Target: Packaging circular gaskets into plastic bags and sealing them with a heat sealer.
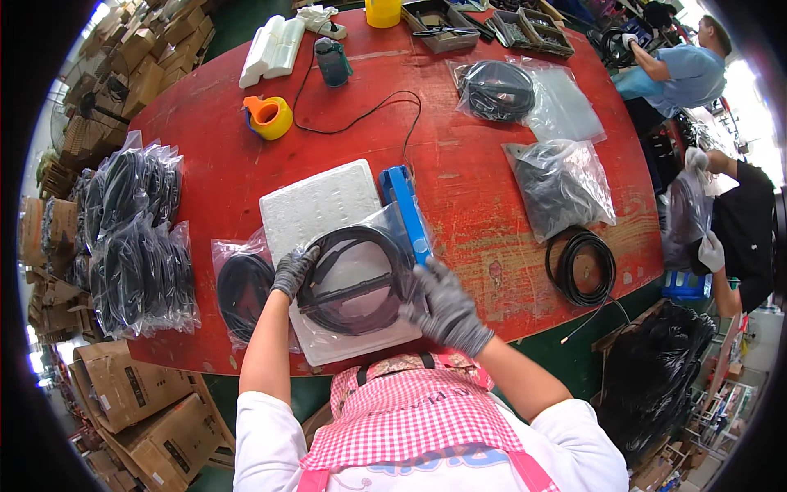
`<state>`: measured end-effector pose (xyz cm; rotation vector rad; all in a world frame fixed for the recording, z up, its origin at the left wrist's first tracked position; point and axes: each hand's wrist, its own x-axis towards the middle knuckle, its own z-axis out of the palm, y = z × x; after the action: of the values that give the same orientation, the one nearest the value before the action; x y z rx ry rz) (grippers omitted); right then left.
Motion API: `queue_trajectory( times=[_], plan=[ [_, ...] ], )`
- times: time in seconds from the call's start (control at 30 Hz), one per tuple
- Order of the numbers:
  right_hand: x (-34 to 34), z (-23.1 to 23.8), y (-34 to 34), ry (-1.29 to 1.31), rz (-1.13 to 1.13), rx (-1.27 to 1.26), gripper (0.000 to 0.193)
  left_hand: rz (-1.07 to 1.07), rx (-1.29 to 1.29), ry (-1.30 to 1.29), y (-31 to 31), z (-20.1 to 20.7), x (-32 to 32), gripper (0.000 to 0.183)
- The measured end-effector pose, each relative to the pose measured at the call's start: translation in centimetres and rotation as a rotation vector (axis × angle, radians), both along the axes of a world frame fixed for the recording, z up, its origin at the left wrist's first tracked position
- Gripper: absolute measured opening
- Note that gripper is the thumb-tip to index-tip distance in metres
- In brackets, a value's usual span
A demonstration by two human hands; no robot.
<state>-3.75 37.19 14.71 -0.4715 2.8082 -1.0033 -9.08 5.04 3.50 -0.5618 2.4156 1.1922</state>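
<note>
A clear plastic bag with a coiled black cable point(354, 279) lies on a white foam slab point(316, 205) on the red table point(459, 180). My left hand point(293, 271), in a grey glove, grips the bag's left edge. My right hand point(445, 307), also gloved, presses on the bag's right side next to a blue sealing tool point(407, 209), whose black cord runs toward the table's far side.
A bagged cable point(242, 291) lies left of the slab, with a pile of bagged cables point(135, 238) further left. A loose cable coil point(580, 266) and more bags point(561, 184) sit right. Orange tape dispenser point(269, 116), cardboard boxes point(135, 385), and other people point(684, 74) at right.
</note>
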Motion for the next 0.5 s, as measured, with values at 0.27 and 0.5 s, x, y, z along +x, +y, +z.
queue_trajectory(
  times=[0.27,0.5],
  plan=[
    [6.0,-10.1,0.5,0.287,-0.027,0.225,0.043,0.122,0.098,-0.056,1.6,2.2,-1.1,0.048],
    [6.0,-10.2,0.6,0.410,-0.001,0.092,0.030,0.148,-0.327,0.167,1.5,2.2,0.6,0.057]
  ],
)
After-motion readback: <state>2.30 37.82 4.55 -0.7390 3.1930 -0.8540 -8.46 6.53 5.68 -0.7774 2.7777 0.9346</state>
